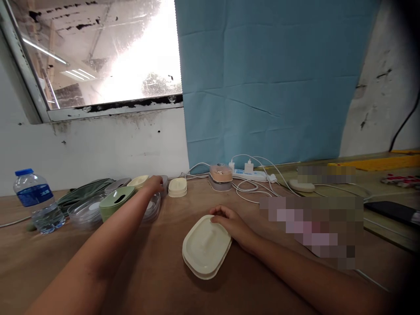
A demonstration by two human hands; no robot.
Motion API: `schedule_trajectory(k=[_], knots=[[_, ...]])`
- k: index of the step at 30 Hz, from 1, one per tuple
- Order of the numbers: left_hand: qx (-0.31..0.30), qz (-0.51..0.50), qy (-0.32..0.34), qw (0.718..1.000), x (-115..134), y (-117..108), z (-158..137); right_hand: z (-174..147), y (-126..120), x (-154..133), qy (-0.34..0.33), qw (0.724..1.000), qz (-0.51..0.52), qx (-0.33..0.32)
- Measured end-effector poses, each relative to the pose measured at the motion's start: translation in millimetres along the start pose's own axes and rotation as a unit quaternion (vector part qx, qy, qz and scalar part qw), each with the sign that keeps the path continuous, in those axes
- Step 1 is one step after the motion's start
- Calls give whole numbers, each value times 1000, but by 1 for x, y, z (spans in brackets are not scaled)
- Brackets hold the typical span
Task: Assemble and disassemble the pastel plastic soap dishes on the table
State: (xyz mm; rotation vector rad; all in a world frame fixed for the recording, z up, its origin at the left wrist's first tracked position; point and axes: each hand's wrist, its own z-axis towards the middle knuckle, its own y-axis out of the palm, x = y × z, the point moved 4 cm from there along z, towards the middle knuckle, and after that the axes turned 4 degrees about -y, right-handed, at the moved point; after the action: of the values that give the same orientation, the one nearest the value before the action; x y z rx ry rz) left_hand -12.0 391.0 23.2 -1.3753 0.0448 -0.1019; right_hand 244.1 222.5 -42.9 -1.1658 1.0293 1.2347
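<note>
My right hand [229, 223] grips the upper right edge of a cream oval lid [206, 247], tilted towards me above the brown tabletop. Its thumb lies on the lid's face and the fingers curl behind. Stretched out to the back left, my left hand [153, 183] has its fingers bent over a grey container [164, 184]; its fingertips are partly hidden. Just right of that stands a small cream container [177, 187]. Beneath my left wrist is a clear plastic container [152, 206]. A green container [114, 203] and another cream lid [138, 181] are to the left.
On the far left stands a water bottle [37, 201] by a dark green bag [83, 197]. A pinkish box [221, 177], a white power strip [251, 176] and loose cables line the wall. At the right lie a white device [301, 186] and a black object [392, 213].
</note>
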Motion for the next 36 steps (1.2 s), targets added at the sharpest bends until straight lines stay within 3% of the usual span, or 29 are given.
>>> schedule_trajectory(k=[10,15,18,20,22,24,26,31,34,36], knots=[[19,-61,20,998,-4,-7,-10,-2,0,-4,17,1000,2,9],[79,-89,71,990,24,-24,-34,-4,0,-4,17,999,30,8],[107,-117,154,975,61,-39,-83,-4,-3,0,27,998,58,15],[78,-153,338,926,93,-48,-135,-2,-5,3,31,997,71,23],[-15,-117,484,867,116,-46,-189,1,-7,6,31,996,77,31],[-47,-55,525,848,124,-43,-227,2,-7,7,30,996,81,37],[-37,-3,519,854,124,-39,-246,2,-6,6,28,996,82,38],[5,60,532,845,115,-27,-239,0,-8,3,12,995,59,77],[31,77,526,846,112,-25,-208,4,-21,4,-14,984,41,174],[62,74,488,867,110,-27,-177,8,-31,6,-25,973,34,227]])
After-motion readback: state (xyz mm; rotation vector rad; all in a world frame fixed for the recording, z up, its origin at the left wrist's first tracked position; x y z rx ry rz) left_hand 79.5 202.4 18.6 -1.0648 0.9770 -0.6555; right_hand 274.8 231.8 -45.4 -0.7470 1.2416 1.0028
